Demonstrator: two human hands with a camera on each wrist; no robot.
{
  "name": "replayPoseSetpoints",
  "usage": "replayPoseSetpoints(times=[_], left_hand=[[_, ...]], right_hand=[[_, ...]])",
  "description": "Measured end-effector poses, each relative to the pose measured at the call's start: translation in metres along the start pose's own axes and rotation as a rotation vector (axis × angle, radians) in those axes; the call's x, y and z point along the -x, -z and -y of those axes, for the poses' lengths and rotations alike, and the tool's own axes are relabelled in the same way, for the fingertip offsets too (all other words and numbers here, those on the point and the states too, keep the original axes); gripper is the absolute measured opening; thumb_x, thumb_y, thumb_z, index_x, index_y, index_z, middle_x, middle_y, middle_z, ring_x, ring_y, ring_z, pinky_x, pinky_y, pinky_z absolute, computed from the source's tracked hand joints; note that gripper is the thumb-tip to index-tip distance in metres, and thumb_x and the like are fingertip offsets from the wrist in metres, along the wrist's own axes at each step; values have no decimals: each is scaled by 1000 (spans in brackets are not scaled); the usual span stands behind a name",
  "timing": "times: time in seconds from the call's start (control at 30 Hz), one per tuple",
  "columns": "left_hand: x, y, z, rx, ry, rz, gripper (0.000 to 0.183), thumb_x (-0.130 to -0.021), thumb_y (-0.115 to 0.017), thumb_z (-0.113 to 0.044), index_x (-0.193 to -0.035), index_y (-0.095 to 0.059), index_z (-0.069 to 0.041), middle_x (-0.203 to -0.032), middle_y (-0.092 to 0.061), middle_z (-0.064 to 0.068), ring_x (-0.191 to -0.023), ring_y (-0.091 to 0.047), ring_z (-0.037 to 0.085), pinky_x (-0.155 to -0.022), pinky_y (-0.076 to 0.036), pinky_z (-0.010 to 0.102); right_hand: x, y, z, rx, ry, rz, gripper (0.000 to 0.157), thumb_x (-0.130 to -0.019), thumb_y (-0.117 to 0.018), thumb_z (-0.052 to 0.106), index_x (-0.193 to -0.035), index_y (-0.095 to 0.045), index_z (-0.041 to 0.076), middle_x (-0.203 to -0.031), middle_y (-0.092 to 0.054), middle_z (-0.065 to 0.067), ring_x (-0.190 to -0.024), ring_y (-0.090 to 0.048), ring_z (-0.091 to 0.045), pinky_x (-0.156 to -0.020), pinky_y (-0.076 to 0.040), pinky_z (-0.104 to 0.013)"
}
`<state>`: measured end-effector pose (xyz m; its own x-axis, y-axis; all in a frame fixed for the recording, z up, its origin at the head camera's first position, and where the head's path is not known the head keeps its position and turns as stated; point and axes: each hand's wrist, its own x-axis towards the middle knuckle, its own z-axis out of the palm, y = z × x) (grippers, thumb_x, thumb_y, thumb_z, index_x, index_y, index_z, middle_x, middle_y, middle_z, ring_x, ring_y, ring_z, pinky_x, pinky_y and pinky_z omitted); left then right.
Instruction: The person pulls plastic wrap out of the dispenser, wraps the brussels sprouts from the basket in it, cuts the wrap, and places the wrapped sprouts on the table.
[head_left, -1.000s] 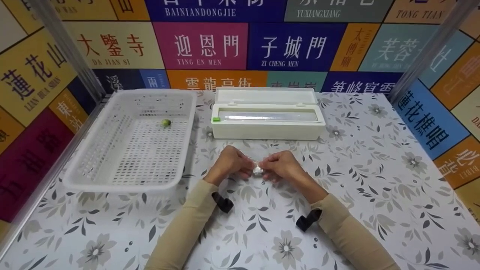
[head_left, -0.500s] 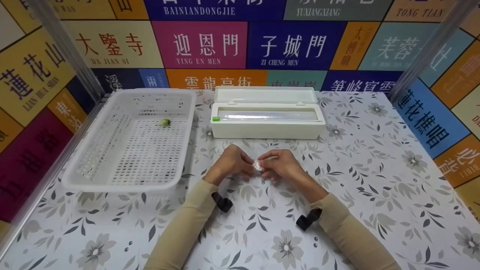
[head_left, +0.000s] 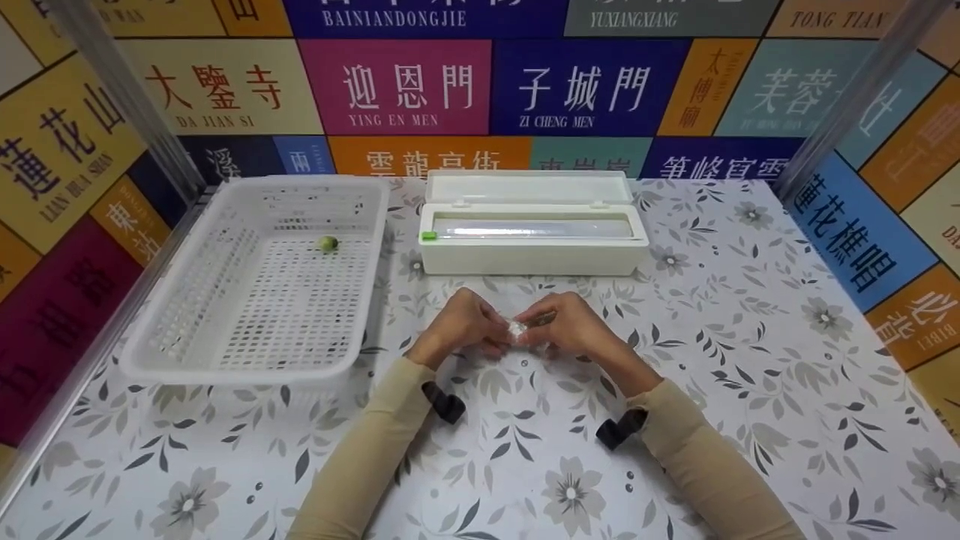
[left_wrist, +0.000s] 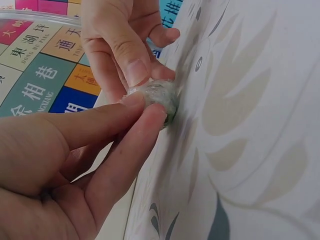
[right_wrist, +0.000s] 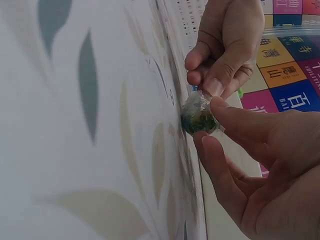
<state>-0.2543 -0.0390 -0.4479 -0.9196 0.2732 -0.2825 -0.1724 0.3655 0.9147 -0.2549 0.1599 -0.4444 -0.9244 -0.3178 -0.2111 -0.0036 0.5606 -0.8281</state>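
Observation:
Between both hands is a small round green fruit (right_wrist: 199, 119) wrapped in crumpled cling film, low over the table. My left hand (head_left: 462, 324) pinches one side of the wrapped fruit between thumb and fingertips. From the other side, my right hand (head_left: 568, 324) pinches it, thumb and fingers meeting at the film. In the left wrist view the bunched film (left_wrist: 159, 92) shines whitish between the fingertips, with a little green showing at its lower edge. The fingers cover much of the fruit in the head view.
A white perforated basket (head_left: 247, 373) stands at the left with one small green fruit (head_left: 328, 244) in it. Behind the hands is a white cling film dispenser (head_left: 534, 259), lid raised, roll visible, with a green slider (head_left: 428, 235). Printed panels enclose the floral-covered table.
The right hand has shifted its fingers on the wrapped fruit, its wrist moving slightly. The left hand stays in nearly the same place, still pinching. Basket and dispenser have not moved on the table.

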Motion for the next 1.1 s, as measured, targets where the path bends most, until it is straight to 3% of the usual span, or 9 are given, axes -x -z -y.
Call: replayPoseSetpoints(times=[0.27,0.5,0.67,0.87,1.0,1.1], left_hand=[[1,5,1,99,48,106,10,-85,-76,-6,-91,-77,2,-79,-77,19,-60,-74,21,-61,-63,32],[-3,3,3,119,91,21,12,-80,-81,-7,-88,-77,0,-75,-77,14,-57,-72,16,-54,-59,24],[-3,2,2,121,112,-15,11,-80,-80,-5,-90,-77,1,-72,-76,13,-55,-72,14,-53,-58,22],[-3,7,3,157,125,50,12,-83,-77,-4,-94,-76,1,-78,-77,15,-61,-74,17,-61,-62,26],[-2,9,3,155,109,100,13,-82,-78,-3,-94,-76,1,-83,-77,17,-63,-74,20,-64,-63,30],[-2,7,3,138,109,95,14,-81,-80,-5,-93,-76,0,-84,-78,17,-61,-74,19,-62,-63,29]], right_hand=[[-1,-4,0,21,42,-75,20,-78,-84,7,-97,-80,7,-105,-71,-14,-64,-63,-9,-49,-51,-19],[1,-1,3,46,26,-37,19,-86,-78,10,-105,-78,9,-112,-73,-15,-59,-61,-8,-49,-49,-17],[-1,0,4,20,-17,-14,18,-88,-77,17,-105,-79,12,-105,-77,-12,-55,-59,-9,-49,-49,-19],[-5,-3,1,-87,-105,-26,20,-84,-82,19,-102,-80,11,-90,-79,-5,-56,-61,-10,-49,-51,-21],[-5,-5,1,-112,-108,-52,19,-85,-80,16,-101,-80,8,-82,-78,-2,-57,-62,-10,-48,-51,-22],[-5,-6,0,-122,-108,-67,16,-85,-77,14,-99,-80,7,-76,-76,0,-58,-63,-9,-48,-50,-21]])
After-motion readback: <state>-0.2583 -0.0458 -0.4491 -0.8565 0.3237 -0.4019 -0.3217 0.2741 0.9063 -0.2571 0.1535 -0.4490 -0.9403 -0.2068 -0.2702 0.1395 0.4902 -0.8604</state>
